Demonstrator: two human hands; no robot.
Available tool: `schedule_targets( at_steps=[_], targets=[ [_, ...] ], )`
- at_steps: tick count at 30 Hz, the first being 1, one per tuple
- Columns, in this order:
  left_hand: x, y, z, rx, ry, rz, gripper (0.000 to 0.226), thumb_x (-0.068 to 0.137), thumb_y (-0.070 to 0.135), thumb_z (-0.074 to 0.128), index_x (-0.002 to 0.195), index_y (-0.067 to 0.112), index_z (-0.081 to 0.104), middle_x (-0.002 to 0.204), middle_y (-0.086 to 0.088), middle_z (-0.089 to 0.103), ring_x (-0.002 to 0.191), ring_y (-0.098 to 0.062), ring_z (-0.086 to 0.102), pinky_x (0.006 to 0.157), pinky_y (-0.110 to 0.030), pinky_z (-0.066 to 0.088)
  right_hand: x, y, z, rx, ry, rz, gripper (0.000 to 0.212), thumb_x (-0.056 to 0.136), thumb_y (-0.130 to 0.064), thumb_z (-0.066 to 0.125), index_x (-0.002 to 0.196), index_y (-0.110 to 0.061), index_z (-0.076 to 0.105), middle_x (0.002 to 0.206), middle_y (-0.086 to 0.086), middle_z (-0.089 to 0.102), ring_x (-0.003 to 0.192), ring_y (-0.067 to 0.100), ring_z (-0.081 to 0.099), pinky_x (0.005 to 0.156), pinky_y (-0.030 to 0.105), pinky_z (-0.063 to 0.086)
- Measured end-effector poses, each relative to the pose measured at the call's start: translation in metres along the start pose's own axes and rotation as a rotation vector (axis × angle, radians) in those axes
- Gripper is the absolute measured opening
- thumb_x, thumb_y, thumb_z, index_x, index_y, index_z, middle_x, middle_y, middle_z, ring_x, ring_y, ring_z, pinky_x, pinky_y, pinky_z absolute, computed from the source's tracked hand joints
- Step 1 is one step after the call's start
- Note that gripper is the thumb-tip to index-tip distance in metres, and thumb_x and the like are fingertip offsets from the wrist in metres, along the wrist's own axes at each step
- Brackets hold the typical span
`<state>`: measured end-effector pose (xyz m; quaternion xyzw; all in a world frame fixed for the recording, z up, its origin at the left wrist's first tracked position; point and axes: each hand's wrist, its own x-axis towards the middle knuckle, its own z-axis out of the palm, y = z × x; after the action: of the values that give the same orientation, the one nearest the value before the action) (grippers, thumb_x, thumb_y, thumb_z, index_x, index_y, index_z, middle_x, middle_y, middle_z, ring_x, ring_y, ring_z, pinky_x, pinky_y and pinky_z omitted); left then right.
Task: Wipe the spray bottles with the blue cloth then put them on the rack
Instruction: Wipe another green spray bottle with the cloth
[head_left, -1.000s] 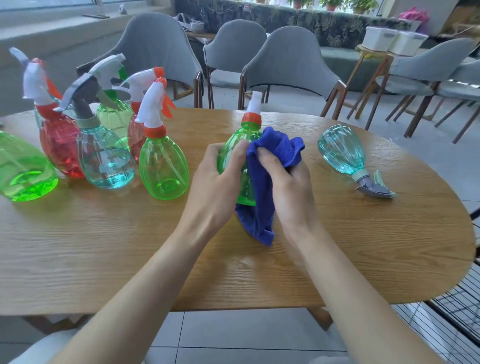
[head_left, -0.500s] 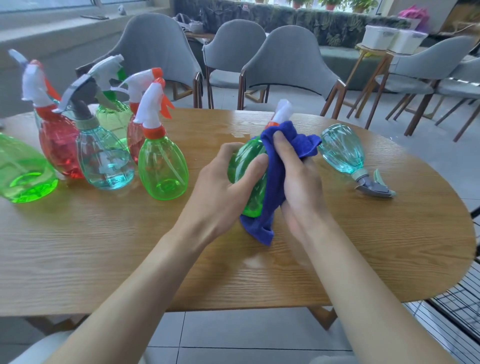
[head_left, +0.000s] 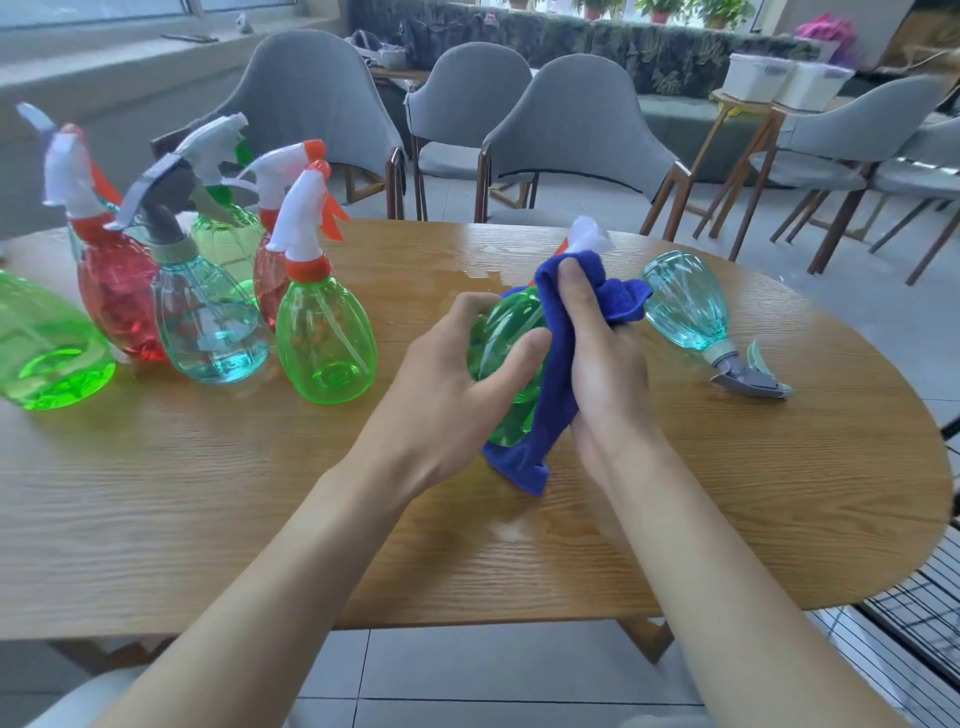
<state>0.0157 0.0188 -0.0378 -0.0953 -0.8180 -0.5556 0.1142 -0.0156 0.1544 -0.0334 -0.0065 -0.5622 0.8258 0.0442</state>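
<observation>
Waiting bottles (head_left: 208, 327): six stand in a tight cluster at the table's left end, green, red and teal, trigger heads on; probably parked there as the queue not yet wiped, well apart from the work in the middle.

Table (head_left: 208, 493): wooden, rounded at the right end; it bears everything except the bottle in hand.

Left hand (head_left: 441, 400): comes in from below left, palm turned to the right; fingers and thumb curl round the belly of the bottle, thumb across its near face; it acts as the clamp so the wiping has something to push against.

Green bottle (head_left: 498, 332): held just above the table centre, tilted with its white head pointing away and to the right; the tilt presents its side to the cloth.

Blue cloth (head_left: 556, 364): draped over the bottle's right flank, a tail hanging to the table.

Right hand (head_left: 610, 379): fingers folded over the cloth, gripping it and pressing it onto the bottle near the neck; wrist bent inward.

Teal bottle (head_left: 683, 304): lies on its side just right of the hands, head toward the edge; whether it is wiped I cannot tell.

Rack (head_left: 919, 618): black wire, low off the table's right end; only partly visible, no bottle seen on it.
</observation>
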Motion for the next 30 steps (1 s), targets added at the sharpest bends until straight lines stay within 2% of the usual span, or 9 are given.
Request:
schedule_targets(
  at_steps=[5,7,9,12,15,19,22,25,30],
  targets=[
    [0.001,-0.006,0.004,0.216,0.032,0.086,0.046,0.098,0.054,0.063,0.136,0.032,0.054,0.117,0.014,0.063,0.103,-0.001,0.062,0.092,-0.026,0.05,-0.002,0.004,0.0,0.003,-0.008,-0.002,0.015,0.1,-0.026,0.071,0.095,-0.013,0.074,0.09,0.01,0.075,0.081,0.023,0.074,0.077,0.037,0.062],
    [0.0,-0.008,0.004,0.285,0.017,0.121,0.053,0.096,0.057,0.061,0.141,0.03,0.051,0.123,0.012,0.06,0.109,-0.006,0.061,0.096,-0.028,0.048,-0.002,0.005,-0.001,-0.01,0.009,-0.011,0.011,0.099,-0.023,0.073,0.094,-0.013,0.071,0.089,0.009,0.072,0.081,0.024,0.072,0.079,0.041,0.061],
    [0.0,-0.009,0.004,0.339,0.003,0.151,0.06,0.093,0.059,0.06,0.144,0.03,0.05,0.126,0.011,0.059,0.112,-0.011,0.06,0.098,-0.03,0.048,-0.001,0.005,-0.002,-0.028,0.064,-0.012,0.015,0.097,-0.03,0.075,0.093,-0.016,0.071,0.087,0.008,0.071,0.082,0.025,0.071,0.083,0.048,0.062],
    [0.0,-0.008,0.007,0.4,0.002,0.178,0.066,0.09,0.064,0.059,0.145,0.029,0.05,0.126,0.01,0.059,0.113,-0.016,0.061,0.098,-0.035,0.05,-0.002,0.004,-0.002,-0.016,0.118,0.02,0.025,0.099,-0.041,0.071,0.089,-0.018,0.07,0.08,0.003,0.072,0.076,0.022,0.073,0.078,0.044,0.062],
    [0.001,-0.008,0.006,0.4,0.031,0.179,0.061,0.091,0.061,0.062,0.143,0.029,0.052,0.125,0.009,0.059,0.112,-0.017,0.061,0.098,-0.036,0.05,-0.005,0.003,0.001,0.052,0.055,0.033,0.018,0.103,-0.033,0.067,0.094,-0.018,0.069,0.076,0.0,0.072,0.073,0.018,0.072,0.071,0.036,0.061],
    [0.002,-0.011,0.003,0.384,0.049,0.188,0.057,0.091,0.057,0.063,0.141,0.031,0.052,0.125,0.01,0.059,0.109,-0.019,0.062,0.095,-0.037,0.05,-0.004,0.004,0.0,0.083,-0.004,0.037,0.006,0.101,-0.018,0.068,0.099,-0.012,0.067,0.088,0.01,0.068,0.081,0.025,0.069,0.077,0.039,0.06],
    [0.001,-0.013,0.004,0.419,0.046,0.237,0.06,0.089,0.055,0.064,0.142,0.03,0.054,0.121,0.008,0.06,0.107,-0.021,0.062,0.093,-0.04,0.052,-0.002,0.007,0.0,0.027,0.088,0.036,0.011,0.097,-0.026,0.071,0.101,-0.015,0.069,0.089,0.01,0.062,0.084,0.027,0.065,0.08,0.044,0.058],
    [0.002,-0.013,0.007,0.463,0.077,0.294,0.062,0.087,0.055,0.066,0.142,0.027,0.058,0.118,0.006,0.062,0.106,-0.022,0.062,0.093,-0.041,0.052,-0.002,0.007,-0.001,0.034,0.166,0.061,0.013,0.098,-0.033,0.072,0.103,-0.021,0.072,0.083,0.0,0.069,0.078,0.019,0.071,0.077,0.039,0.062],
    [0.003,-0.011,0.006,0.273,0.111,0.186,0.046,0.091,0.048,0.071,0.132,0.03,0.063,0.117,0.012,0.065,0.106,-0.008,0.065,0.095,-0.03,0.051,-0.004,0.004,0.002,0.144,0.029,0.081,0.019,0.104,-0.028,0.066,0.116,-0.013,0.069,0.088,0.007,0.074,0.081,0.023,0.075,0.071,0.037,0.062]
  ],
)
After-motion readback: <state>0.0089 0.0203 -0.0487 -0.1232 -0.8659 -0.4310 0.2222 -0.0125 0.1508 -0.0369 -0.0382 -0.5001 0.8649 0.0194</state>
